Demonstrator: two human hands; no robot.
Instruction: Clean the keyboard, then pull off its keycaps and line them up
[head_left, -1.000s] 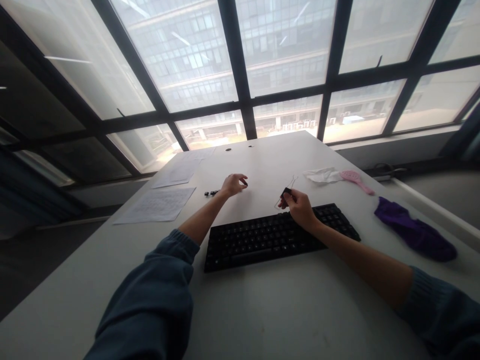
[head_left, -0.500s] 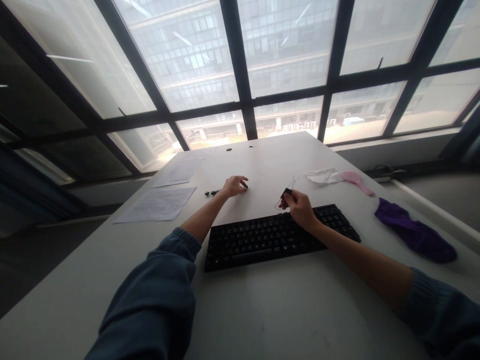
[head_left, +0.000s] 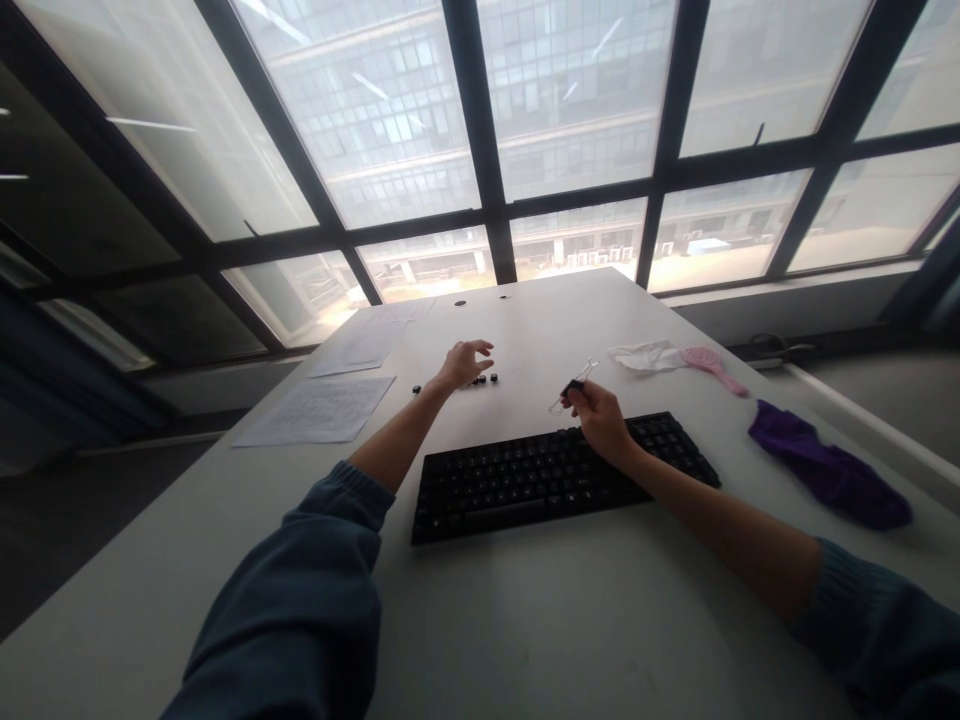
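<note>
My left hand (head_left: 463, 364) hovers over the table behind the keyboard, its fingers apart and nothing between them. Just below its fingers lie small black keycaps (head_left: 493, 379); another keycap (head_left: 416, 390) is left of the wrist, and my hand hides part of the row. My right hand (head_left: 592, 405) pinches a black binder clip (head_left: 576, 386) with wire handles, above the back edge of the black keyboard (head_left: 517, 478). That wrist covers some keys on the keyboard's right part.
Printed papers (head_left: 319, 410) lie on the left of the white table (head_left: 585, 610). At the right are a crumpled white tissue (head_left: 643, 357), a pink hairbrush (head_left: 709, 366) and a purple cloth (head_left: 829, 465). Windows stand behind the table.
My left hand has opened and lifted slightly up and left, leaving a keycap on the table in view. My right hand has barely moved and still holds the clip.
</note>
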